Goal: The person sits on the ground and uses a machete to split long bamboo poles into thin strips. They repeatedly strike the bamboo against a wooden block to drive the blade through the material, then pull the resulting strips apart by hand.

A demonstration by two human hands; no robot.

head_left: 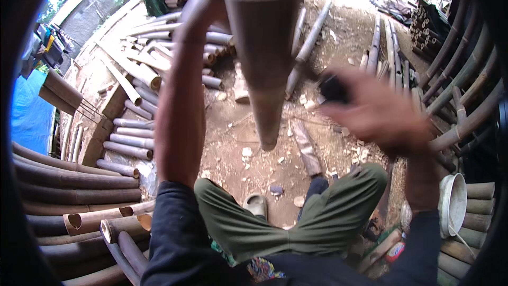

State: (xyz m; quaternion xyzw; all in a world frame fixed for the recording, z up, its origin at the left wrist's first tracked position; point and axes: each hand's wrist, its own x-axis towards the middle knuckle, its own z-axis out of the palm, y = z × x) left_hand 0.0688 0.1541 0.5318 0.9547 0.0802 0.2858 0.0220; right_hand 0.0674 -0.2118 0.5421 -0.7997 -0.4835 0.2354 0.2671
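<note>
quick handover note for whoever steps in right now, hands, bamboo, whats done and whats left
Left hand: raised, gripping the bamboo pole near its top; the pole points down toward the dirt ground.
Right hand: blurred, seems to hold a dark tool; grip unclear.
Cut bamboo pieces lie at left, long poles lean at right, a white bucket stands near the right knee.
Done: not clear from the view.
Left: likely working this pole.

Cut bamboo poles (127, 151) lie stacked at the left of the frame. A blue tarp (29, 114) hangs at far left, and a white bucket (454, 201) sits at lower right.
</note>
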